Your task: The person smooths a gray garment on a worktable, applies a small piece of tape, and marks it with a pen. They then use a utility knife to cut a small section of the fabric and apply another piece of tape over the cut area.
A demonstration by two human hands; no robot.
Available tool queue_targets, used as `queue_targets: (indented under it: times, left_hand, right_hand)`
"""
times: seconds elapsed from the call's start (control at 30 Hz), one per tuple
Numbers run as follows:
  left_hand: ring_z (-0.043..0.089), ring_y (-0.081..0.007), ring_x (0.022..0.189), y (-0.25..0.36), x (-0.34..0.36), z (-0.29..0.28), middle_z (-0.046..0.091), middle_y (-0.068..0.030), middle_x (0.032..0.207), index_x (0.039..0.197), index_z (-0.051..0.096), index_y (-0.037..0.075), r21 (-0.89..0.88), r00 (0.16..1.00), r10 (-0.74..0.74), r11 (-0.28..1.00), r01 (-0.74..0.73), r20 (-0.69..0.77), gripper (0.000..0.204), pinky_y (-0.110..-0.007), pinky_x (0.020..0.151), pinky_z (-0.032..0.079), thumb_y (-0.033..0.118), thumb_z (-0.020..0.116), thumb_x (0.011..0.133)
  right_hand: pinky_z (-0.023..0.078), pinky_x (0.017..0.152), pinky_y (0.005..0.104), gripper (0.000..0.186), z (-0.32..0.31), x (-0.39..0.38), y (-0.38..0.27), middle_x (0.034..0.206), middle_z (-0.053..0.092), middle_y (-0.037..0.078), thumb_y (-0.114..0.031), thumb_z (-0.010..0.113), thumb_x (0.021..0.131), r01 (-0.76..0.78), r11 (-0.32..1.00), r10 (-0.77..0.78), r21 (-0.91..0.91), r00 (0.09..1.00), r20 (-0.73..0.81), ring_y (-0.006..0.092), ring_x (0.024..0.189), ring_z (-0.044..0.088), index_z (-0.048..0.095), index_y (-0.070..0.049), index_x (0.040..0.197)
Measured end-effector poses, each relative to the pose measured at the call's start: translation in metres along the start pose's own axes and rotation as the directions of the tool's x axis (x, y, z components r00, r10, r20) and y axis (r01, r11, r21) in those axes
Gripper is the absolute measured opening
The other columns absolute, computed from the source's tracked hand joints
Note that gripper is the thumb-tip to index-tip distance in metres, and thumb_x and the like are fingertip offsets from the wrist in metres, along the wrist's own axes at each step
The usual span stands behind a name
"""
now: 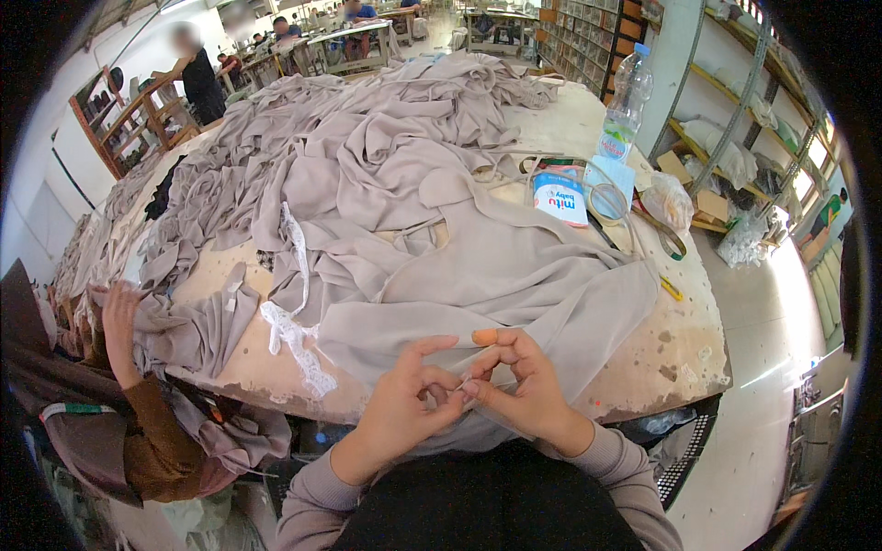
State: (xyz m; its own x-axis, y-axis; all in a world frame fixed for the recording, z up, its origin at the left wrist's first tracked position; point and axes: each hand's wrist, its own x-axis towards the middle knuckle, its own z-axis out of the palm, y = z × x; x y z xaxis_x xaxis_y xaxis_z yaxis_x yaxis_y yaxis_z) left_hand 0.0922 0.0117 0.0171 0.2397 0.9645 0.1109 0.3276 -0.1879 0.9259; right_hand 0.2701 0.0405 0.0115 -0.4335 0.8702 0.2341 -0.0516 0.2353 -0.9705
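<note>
I saw my left hand (pixel 413 404) and right hand (pixel 531 390) pinching a tiny pale piece (pixel 466 378) (unidentifiable from here) above taupe fabric (pixel 514 253) on the desk (pixel 657 363); a slackened pinch risked losing it.

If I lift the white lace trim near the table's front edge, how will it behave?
The white lace trim will probably flop, since it lies bent and crumpled. It looks thin and openwork, so likely light. It might tug the taupe fabric, as its upper length lies against it.
</note>
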Motion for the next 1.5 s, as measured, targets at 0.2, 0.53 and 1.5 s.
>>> queue_targets:
  times: [0.2,0.53,1.5]
  left_hand:
    - [0.052,-0.0042,0.058,0.005,0.000,0.002,0.060,0.0003,0.068,0.112,0.050,0.003,-0.091,0.999,-0.036,0.995,0.034,-0.021,0.042,-0.020,0.050,0.039,0.008,0.068,0.074]
    - [0.059,-0.0235,0.082,-0.017,0.004,-0.002,0.061,-0.0106,0.086,0.098,0.059,0.003,0.282,0.955,0.296,0.919,-0.277,-0.028,0.032,-0.033,0.076,0.045,0.017,0.070,0.071]
    - [0.052,-0.0313,0.092,-0.037,-0.015,-0.021,0.055,-0.0107,0.101,0.094,0.056,0.007,0.766,0.942,0.272,0.642,-0.026,-0.196,0.044,-0.044,0.080,0.039,0.028,0.076,0.061]
  right_hand:
    - [0.045,0.073,0.0209,0.046,0.000,-0.008,0.011,0.085,0.058,0.004,0.004,0.064,0.078,-0.053,0.979,0.067,0.194,0.996,-0.063,0.0082,0.079,0.054,0.040,0.000,0.117]
    - [0.043,0.062,0.0225,0.017,-0.135,0.010,-0.023,0.091,0.054,0.004,-0.005,0.053,0.088,0.343,0.840,-0.499,-0.421,0.179,-0.848,0.0116,0.074,0.052,0.048,-0.002,0.105]
    - [0.044,0.082,0.0334,0.024,-0.115,-0.043,-0.006,0.095,0.057,0.009,-0.005,0.064,0.072,0.021,0.623,-0.301,-0.782,0.929,-0.215,0.0245,0.086,0.058,0.059,-0.006,0.095]
